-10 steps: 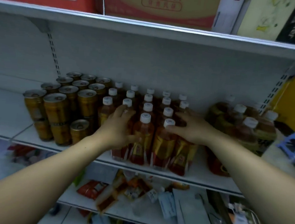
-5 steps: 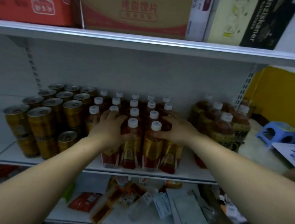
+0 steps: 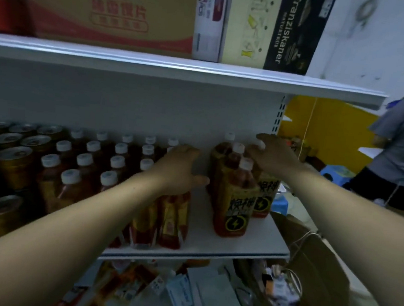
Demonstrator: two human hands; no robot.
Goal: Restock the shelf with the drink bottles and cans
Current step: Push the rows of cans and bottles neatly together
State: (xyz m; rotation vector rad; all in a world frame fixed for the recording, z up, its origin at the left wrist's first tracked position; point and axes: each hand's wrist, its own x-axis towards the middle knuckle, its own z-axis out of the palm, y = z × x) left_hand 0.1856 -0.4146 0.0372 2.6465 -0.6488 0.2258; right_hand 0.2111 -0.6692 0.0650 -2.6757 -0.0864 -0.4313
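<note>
A block of several red-brown tea bottles with white caps fills the middle of the white shelf. Gold cans are stacked to their left. A small group of yellow-labelled energy drink bottles stands at the shelf's right end, a gap apart from the tea block. My left hand lies flat over the rightmost tea bottles, fingers spread, thumb pointing into the gap. My right hand rests on top of the energy drink group, fingers curled over a rear bottle's cap.
The upper shelf carries cardboard cartons. The shelf below holds loose packets. A brown paper bag stands at the lower right. Another person stands to the right, beside a blue stool.
Both hands have shifted right along the shelf. The left went from the tea block's middle to its right edge; the right left the tea bottles for the energy drink group.
</note>
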